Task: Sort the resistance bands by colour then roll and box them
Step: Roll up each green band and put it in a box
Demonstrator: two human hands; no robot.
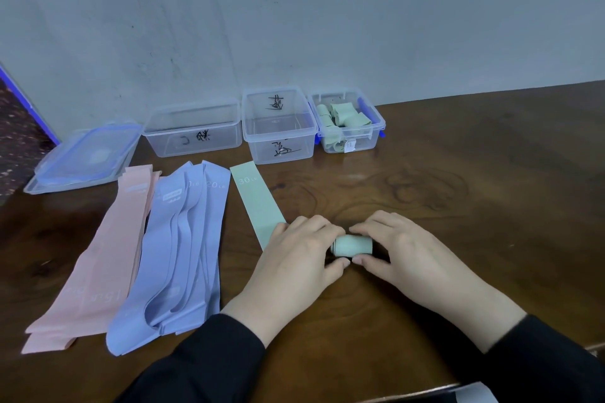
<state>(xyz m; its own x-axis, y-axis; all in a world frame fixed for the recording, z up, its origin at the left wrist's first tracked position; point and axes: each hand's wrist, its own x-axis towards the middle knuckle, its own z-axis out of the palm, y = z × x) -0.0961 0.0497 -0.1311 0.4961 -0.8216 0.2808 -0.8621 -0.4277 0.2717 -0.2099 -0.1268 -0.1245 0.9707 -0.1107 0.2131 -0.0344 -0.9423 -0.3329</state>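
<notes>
Rolling step, green stack. We hold a rolled green band [353,245] on the wooden table [458,206] just right of centre: the left hand [301,258] pinches its left end between curled fingers and thumb, and the right hand [402,252] pinches its right end likewise. At 10 o'clock from the roll, one flat green band [258,203] marked "30 LB" lies partly under the left hand. Farther toward 9 o'clock lie the blue bands [183,249] and then the pink bands [98,265], each in its own pile, so sorting looks done. At 12 o'clock, the right-hand box [376,127] already holds green rolls; the middle box [278,127] and the left box [193,131] look empty, with a lid [85,160] beside them. We judge the next move to be carrying the roll, kept pinched so it cannot unwind, to the right-hand box, then rolling the flat green band.
</notes>
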